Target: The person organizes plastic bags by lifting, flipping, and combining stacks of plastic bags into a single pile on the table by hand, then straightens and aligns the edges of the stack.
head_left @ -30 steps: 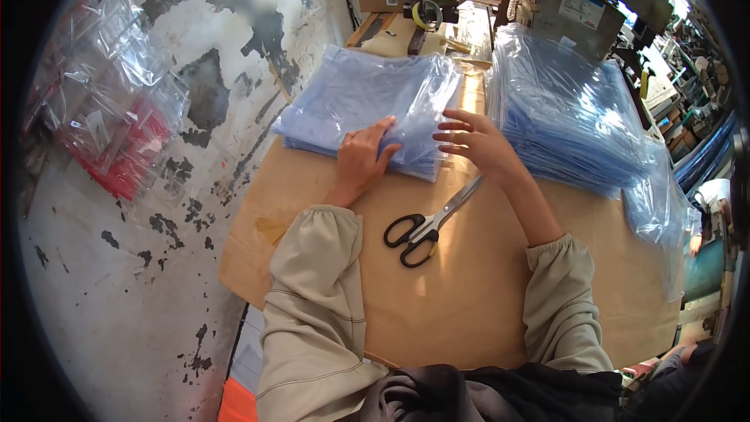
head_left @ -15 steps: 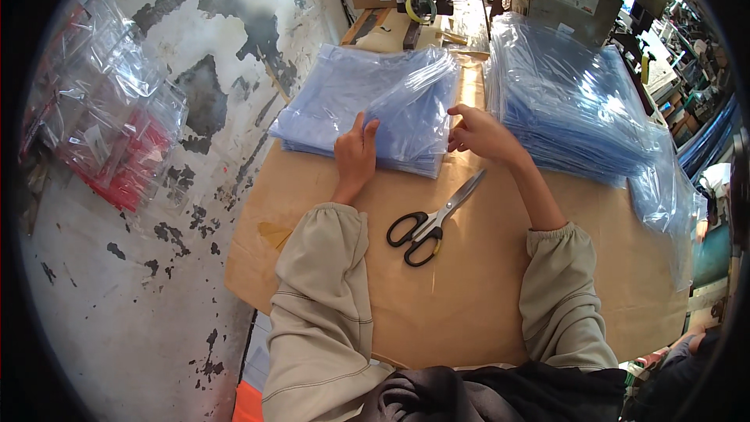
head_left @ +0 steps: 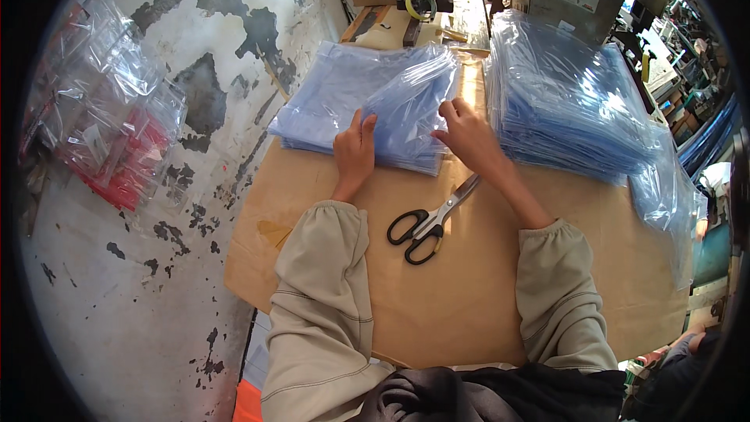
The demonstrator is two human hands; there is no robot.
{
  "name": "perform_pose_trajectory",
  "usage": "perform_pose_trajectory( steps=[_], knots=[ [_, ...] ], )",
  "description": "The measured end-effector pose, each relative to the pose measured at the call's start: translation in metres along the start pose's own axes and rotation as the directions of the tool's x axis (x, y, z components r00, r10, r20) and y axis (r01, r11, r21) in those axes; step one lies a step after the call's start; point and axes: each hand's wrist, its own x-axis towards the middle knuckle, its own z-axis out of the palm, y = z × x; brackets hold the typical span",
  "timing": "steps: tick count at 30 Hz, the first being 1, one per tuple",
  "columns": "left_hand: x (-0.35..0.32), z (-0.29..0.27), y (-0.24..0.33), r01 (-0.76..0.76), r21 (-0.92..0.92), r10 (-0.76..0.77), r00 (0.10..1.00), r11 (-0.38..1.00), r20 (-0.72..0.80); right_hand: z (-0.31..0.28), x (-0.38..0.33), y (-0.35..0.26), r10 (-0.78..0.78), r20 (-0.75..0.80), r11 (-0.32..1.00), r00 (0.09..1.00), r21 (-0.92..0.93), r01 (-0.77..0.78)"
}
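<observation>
**Both hands working the near stack of clear bags; large stack beside it untouched**

The left hand (head_left: 354, 150) is lying flat, fingers together, pressing down on the near edge of the smaller stack of clear bluish plastic bags (head_left: 344, 98) on the brown tabletop (head_left: 469, 289). The right hand (head_left: 467, 134) is resting on the same stack just to the right, fingers curled and seemingly pinching the edge of the top bag (head_left: 414, 105), which is bulging upward between the two hands; whether one layer or several are being gripped, I cannot tell.

Progress, as a judgement: the handling of this stack is looking early. Only the top bag is lifting; the rest of the pile under the left hand is lying squared and flat.

Right of the right hand, well apart from the fingers, a taller stack of the same bags (head_left: 570, 105) is sitting with loose film trailing off its far side. Black-handled scissors (head_left: 428, 223) are lying closed on the tabletop between the forearms, near the right wrist, touched by neither hand. Far left of the left hand, on the floor, packets with red contents (head_left: 117, 148) are piling up.
</observation>
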Motion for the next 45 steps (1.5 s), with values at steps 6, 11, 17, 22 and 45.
perform_pose_trajectory(
  steps=[6,11,17,22,45],
  knots=[
    [0.000,0.007,0.000,0.002,0.007,-0.001,1.000,1.000,-0.018,0.004,0.017,0.012,-0.168,0.080,0.985,0.982,0.047,0.165],
    [-0.001,0.001,0.000,0.032,0.037,-0.033,0.999,0.999,0.024,0.003,0.022,0.007,-0.211,-0.043,0.892,0.977,0.400,0.210],
    [-0.010,-0.006,0.009,-0.313,0.147,0.317,0.949,0.938,-0.004,0.025,0.036,0.002,-0.181,-0.261,0.969,0.948,0.115,0.217],
    [-0.009,-0.005,0.007,-0.425,0.237,0.451,0.890,0.873,-0.068,0.011,0.051,-0.003,-0.395,-0.380,0.915,0.837,-0.242,0.322],
    [0.021,-0.028,-0.074,0.011,0.004,-0.003,0.598,1.000,-0.802,-0.098,0.170,-0.110,-0.477,-0.311,0.877,0.822,-0.219,0.427]
  ],
)
